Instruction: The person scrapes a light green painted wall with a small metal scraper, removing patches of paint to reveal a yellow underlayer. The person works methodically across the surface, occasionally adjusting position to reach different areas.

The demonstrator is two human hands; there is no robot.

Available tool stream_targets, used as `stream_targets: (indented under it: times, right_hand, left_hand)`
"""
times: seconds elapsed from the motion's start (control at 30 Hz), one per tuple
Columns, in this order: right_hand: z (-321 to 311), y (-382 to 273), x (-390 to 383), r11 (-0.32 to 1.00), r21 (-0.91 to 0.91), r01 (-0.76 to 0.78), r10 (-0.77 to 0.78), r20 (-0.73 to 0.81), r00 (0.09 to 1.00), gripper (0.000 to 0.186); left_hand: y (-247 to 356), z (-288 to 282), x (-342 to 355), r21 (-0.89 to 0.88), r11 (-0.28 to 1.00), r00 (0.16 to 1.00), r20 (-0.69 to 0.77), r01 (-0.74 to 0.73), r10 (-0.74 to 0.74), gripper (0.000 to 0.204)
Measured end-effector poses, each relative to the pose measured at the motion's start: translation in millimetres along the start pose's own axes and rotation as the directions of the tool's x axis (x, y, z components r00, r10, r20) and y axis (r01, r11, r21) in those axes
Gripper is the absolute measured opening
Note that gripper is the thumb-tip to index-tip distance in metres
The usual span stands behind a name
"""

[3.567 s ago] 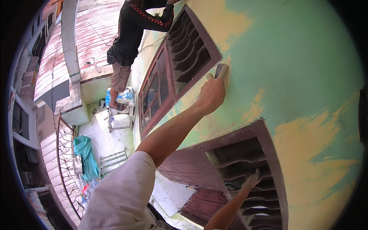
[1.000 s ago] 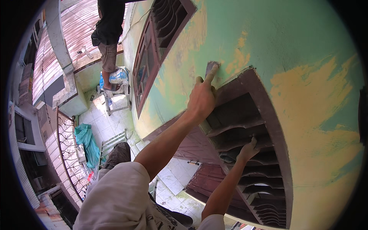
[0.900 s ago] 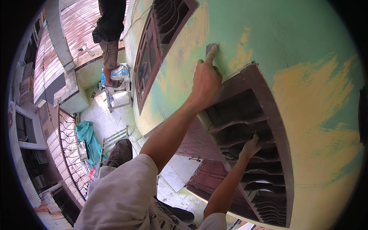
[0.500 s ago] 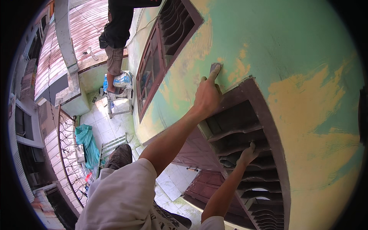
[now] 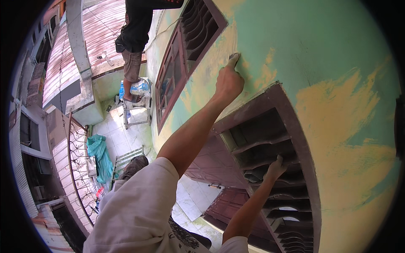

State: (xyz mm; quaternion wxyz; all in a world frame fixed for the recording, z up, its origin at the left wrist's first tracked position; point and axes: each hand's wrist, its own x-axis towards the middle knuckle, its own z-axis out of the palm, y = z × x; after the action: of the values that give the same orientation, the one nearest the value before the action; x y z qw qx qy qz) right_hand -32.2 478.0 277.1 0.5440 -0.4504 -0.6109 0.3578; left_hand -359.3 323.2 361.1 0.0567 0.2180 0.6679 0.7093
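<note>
My left hand [image 5: 230, 82] is stretched up against a green wall [image 5: 303, 46] patched with yellow. It is closed on a small flat grey scraper [image 5: 234, 56], whose tip lies on the wall; the fingers hide most of it. Lower and to the right, my right hand [image 5: 275, 169] grips a dark wooden slat [image 5: 270, 157] of the brown louvred vent [image 5: 280, 101], with its fingers partly hidden behind the wood.
Beyond my left arm a brown window frame [image 5: 185, 67] is set in the wall. Another person [image 5: 133, 63] stands on a small stand [image 5: 139, 120]. Far below are a tiled floor [image 5: 116, 135], a teal tarp [image 5: 99, 156], a metal railing [image 5: 75, 164] and a green slatted ladder-like frame [image 5: 126, 158].
My left hand has slid the scraper up and slightly left along the wall. My right hand stays on the slat. The whole view has shifted a little.
</note>
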Motion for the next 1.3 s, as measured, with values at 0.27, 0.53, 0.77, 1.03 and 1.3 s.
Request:
stream_targets:
  times: [0.27, 0.53, 0.77, 1.03, 1.3]
  right_hand:
    - [9, -17, -6, 0.999, -0.033, -0.016, 0.018, 0.041, 0.999, 0.056]
    - [-5, -12, -16, 0.998, -0.049, -0.029, 0.032, 0.058, 0.998, 0.056]
    - [-4, 11, 9, 0.988, -0.072, 0.134, -0.127, 0.088, 0.988, 0.053]
    - [-5, 7, -1, 0.989, -0.011, 0.144, -0.142, 0.115, 0.983, 0.059]
    - [6, 19, 8, 0.979, -0.042, 0.200, -0.197, 0.074, 0.978, 0.065]
  left_hand:
    - [6, -18, 15, -0.015, 0.998, 0.998, -0.023, 0.053, -0.054, 0.075]
    - [28, -19, -23, 0.028, 0.996, 0.980, 0.181, 0.084, -0.088, 0.074]
    - [35, 0, -18, 0.046, 0.995, 0.992, 0.087, 0.092, -0.095, 0.080]
    - [40, -2, -10, 0.039, 0.997, 0.997, 0.036, 0.073, -0.075, 0.088]
    - [-50, -50, -65, 0.412, 0.830, 0.669, 0.498, 0.377, -0.551, 0.099]
